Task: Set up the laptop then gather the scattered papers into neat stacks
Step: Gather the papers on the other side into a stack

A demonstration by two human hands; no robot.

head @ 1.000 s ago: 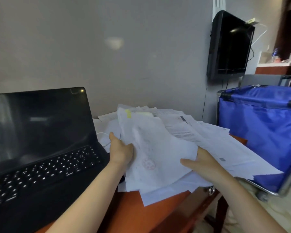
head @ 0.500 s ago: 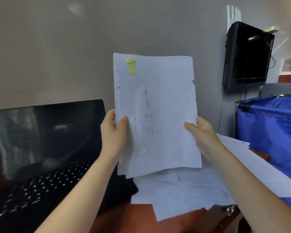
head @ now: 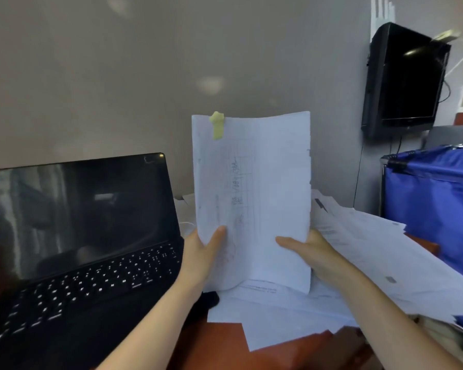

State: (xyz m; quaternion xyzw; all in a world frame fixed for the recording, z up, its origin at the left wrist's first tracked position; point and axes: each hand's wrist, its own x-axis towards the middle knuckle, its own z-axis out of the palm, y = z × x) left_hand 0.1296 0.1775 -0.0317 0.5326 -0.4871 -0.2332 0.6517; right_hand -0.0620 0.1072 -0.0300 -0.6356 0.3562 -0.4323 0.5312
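A sheaf of white sheets (head: 254, 198) with a yellow sticky tab at its top left stands upright, its lower edge down at the loose papers (head: 372, 252) spread over the red-brown desk (head: 222, 345). My left hand (head: 201, 252) grips the sheaf's lower left edge, thumb on the front. My right hand (head: 309, 252) grips the lower right edge the same way. The black laptop (head: 78, 236) stands open at the left with a dark screen.
A blue fabric cart (head: 436, 204) with a metal frame stands close at the right, under the overhanging papers. A black monitor (head: 404, 81) hangs on the grey wall at the upper right, with a cable running down.
Both hands lifted the sheaf off the pile and stood it upright, then lowered it until its bottom edge reached the papers on the desk.
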